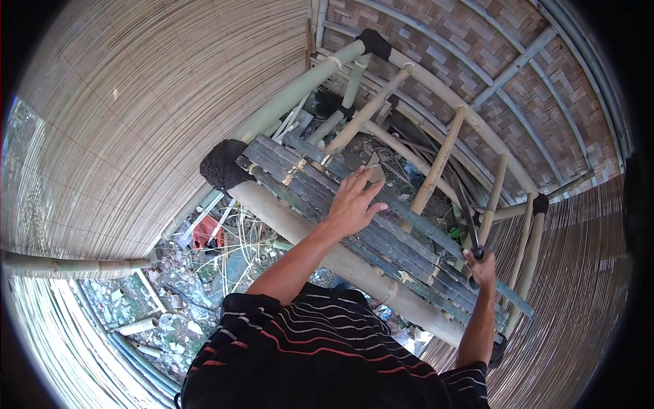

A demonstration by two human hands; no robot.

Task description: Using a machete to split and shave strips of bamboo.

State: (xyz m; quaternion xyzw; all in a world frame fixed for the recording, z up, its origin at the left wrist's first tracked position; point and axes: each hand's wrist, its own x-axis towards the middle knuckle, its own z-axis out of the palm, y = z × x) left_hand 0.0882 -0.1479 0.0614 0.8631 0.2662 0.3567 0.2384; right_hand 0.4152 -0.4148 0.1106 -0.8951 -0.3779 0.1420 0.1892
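Note:
My left hand (353,202) is spread over the dark slats (310,187) of a bamboo frame, fingers apart. Just past its fingertips is a small flat brown piece (374,170); whether they touch is unclear. At the right end of the slats, my right hand (481,266) is closed around the black handle of a long, dark-bladed tool (466,204). Its blade points away from me, over the frame's crossbars. I cannot tell whether it is a saw or a machete. One long grey-green slat (436,235) lies along the far side of the others.
Thick bamboo poles (300,221) form the frame, with black wrapping (225,165) at the corners. Crossbars (439,160) span its far half. Woven walls (170,82) close in around it. Scraps, litter and a red bag (206,233) cover the ground at left.

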